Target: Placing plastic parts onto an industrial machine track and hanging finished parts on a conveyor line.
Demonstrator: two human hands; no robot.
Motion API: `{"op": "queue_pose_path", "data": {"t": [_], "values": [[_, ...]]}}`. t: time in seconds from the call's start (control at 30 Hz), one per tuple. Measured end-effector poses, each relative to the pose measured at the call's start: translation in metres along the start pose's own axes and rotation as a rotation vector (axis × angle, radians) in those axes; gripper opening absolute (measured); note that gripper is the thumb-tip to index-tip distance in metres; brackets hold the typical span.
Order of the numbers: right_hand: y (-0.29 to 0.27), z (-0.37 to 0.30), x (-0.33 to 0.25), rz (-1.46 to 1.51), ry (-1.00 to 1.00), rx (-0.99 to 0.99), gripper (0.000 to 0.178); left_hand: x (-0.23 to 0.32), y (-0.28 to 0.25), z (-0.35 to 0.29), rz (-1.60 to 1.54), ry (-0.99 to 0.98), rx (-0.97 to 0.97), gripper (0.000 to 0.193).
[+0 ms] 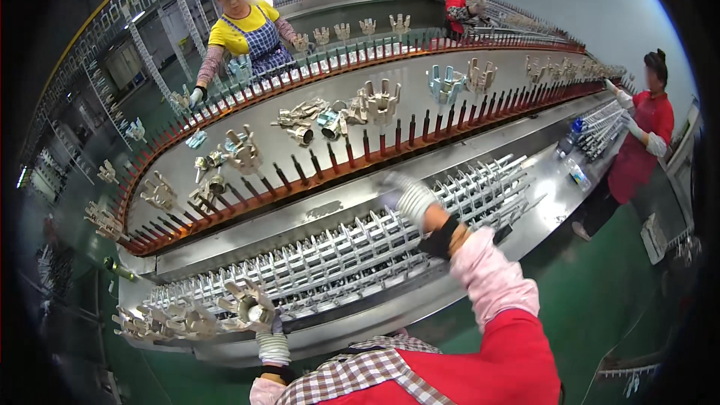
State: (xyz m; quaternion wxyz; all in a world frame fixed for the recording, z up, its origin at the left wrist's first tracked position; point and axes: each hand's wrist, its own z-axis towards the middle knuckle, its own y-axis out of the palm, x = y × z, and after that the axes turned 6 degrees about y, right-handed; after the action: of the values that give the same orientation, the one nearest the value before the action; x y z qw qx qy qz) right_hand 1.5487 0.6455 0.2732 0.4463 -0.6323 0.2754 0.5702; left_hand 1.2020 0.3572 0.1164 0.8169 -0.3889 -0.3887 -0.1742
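Observation:
In a striped grey-white glove, my left hand (273, 345) is closed on a pronged metal cup-shaped holder (255, 310) at the near left edge of the bench. More pronged holders (169, 322) sit in a row just left of it. My right hand (409, 196), also gloved, is stretched forward over long silvery toothed metal strips (337, 251), which lie side by side across the bench. Motion smears its fingers, so their pose and anything in them cannot be made out.
Beyond the strips runs a looping conveyor with dark upright spindles (412, 129); some carry pronged holders (382, 101). Loose holders (304, 116) lie on the metal table inside the loop. Co-workers stand at the far left (259, 37), far back (459, 4) and right (651, 127).

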Motion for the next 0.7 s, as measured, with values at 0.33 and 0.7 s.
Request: {"op": "queue_pose_path", "data": {"t": [0.33, 0.7], "values": [[-0.191, 0.144, 0.096, -0.192, 0.275, 0.610, 0.062, 0.006, 0.038, -0.016, -0.209, -0.532, 0.042, 0.025], [-0.195, 0.211, 0.058, 0.098, 0.420, 0.478, 0.046, 0.041, 0.065, -0.028, -0.012, -0.380, -0.052, 0.028]]}}
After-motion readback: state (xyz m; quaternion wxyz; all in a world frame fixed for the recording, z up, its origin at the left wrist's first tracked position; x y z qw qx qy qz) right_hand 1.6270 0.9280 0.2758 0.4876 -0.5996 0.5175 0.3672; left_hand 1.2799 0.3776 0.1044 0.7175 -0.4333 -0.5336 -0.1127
